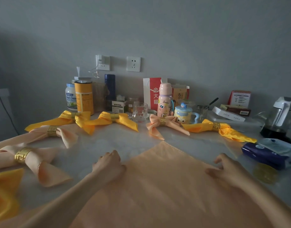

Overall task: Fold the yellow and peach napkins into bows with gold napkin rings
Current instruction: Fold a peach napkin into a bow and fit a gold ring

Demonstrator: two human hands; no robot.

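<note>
Unfolded napkin [166, 186] at near edge of surface, centre, one corner toward far edge. Left hand [108, 165] on its left side, right hand [230, 170] on its right. Two side bows [31, 159] by left edge. Four rear bows [163, 123] in a row behind the napkin. Containers [83, 97] along far edge behind them. Packet [265, 156] at right edge.

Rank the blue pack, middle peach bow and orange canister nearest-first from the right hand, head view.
1. blue pack, just right of the right hand.
2. middle peach bow, centre, farther back.
3. orange canister, back left, by the wall.
</note>
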